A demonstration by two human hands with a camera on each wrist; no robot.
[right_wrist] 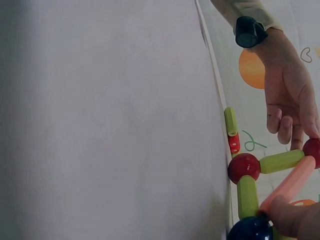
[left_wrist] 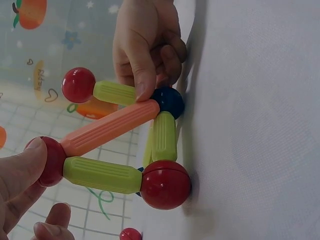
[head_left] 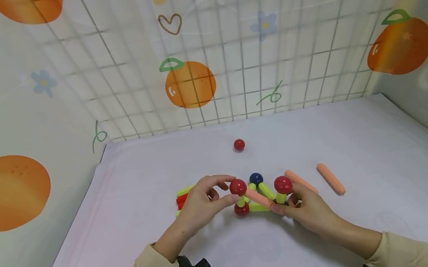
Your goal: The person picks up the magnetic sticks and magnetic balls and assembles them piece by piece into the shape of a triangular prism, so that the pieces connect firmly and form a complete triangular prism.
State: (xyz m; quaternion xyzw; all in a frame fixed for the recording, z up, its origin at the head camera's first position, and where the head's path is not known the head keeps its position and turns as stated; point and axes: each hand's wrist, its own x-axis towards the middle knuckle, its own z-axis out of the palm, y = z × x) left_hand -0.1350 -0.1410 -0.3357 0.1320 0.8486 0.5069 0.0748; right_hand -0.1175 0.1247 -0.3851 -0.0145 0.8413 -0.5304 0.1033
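Thumb and fingertips of the left hand (head_left: pixel 207 199) pinch the upper-left red ball (head_left: pixel 238 187) in the head view, while the right hand (head_left: pixel 312 211) pinches the lower end of the slanting salmon rod (head_left: pixel 259 198). Both belong to a ball-and-rod frame (head_left: pixel 260 207) near the middle of the table (head_left: pixel 141 171); 1 loose red ball (head_left: pixel 239 145) lies toward the far edge, 2 other salmon rods (head_left: pixel 331 179) toward the right edge. A bump could set that ball rolling.

Left wrist view: the rod slopes from the held ball to a dark blue ball (left_wrist: pixel 172 102). A sideways tug might part the held ball from its green upright (left_wrist: pixel 102 175), as they seem joined only end-on.

Right wrist view: the right thumb (right_wrist: pixel 292 217) hides part of the joint, so I cannot tell whether the rod is seated; if not, letting go could drop it.
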